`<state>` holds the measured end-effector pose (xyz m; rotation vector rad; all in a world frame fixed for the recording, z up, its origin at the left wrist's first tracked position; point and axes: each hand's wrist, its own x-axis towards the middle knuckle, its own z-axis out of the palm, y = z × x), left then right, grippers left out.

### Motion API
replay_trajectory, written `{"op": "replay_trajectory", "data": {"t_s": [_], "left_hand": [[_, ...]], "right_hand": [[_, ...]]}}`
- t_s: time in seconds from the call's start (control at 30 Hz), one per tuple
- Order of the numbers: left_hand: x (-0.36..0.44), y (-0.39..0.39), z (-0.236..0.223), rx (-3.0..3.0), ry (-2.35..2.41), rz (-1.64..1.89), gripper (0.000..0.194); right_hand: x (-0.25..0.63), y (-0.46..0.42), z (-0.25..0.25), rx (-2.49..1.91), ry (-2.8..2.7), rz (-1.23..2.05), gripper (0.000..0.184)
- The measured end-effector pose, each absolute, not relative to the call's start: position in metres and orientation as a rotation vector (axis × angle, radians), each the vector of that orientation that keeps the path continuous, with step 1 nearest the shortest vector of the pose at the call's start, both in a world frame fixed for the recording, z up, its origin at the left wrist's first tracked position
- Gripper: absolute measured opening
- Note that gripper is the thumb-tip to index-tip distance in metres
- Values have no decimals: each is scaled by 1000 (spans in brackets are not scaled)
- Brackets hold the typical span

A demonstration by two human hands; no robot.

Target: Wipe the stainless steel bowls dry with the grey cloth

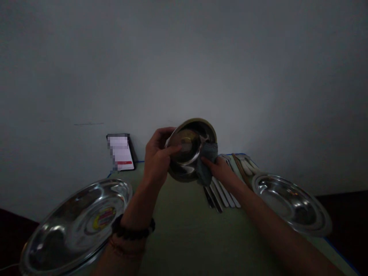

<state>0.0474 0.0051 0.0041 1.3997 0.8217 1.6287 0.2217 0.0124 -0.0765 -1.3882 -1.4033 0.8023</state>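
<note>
While your left hand (157,157) grips the steel bowl (189,140) by its left side, thumb laid over the inside and fingers behind, your right hand (220,168) pinches a grey cloth (205,174) against the lower right part of its rim. You have the bowl raised above the green tabletop (184,234), near the wall (184,57), tilted so that its opening faces you. Judging by the cloth on the metal, you are partway through wiping it: the bowl is not yet set down, and how much of its surface is done cannot be told, since the light is dim and the inside is full of reflections.

Beyond your right hand, metal cutlery (222,193) lies side by side, partly hidden by your forearm, with wooden chopsticks (241,168) and spoons (247,165) farther right. At your right sits a shallow steel dish (319,221); at your left, a larger steel dish (69,203) bears a yellow and red sticker (105,218). Neither hand touches these, and nothing visible settles whether they are already wiped or remain to be done. A phone (123,152) leans at the wall, well apart from the bowl.
</note>
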Motion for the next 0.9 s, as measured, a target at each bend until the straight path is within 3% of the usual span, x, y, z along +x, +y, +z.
{"op": "replay_trajectory", "data": {"t_s": [0.27,0.67,0.9], "left_hand": [[32,3,10,1768,1149,1165,39],[30,-6,15,2038,1145,808,39],[33,-5,10,2099,1125,794,39]], "right_hand": [[242,8,-54,-1429,-1602,165,29],[226,-11,-44,-1506,-1727,49,16],[229,-8,-43,-1604,-1712,46,24]]}}
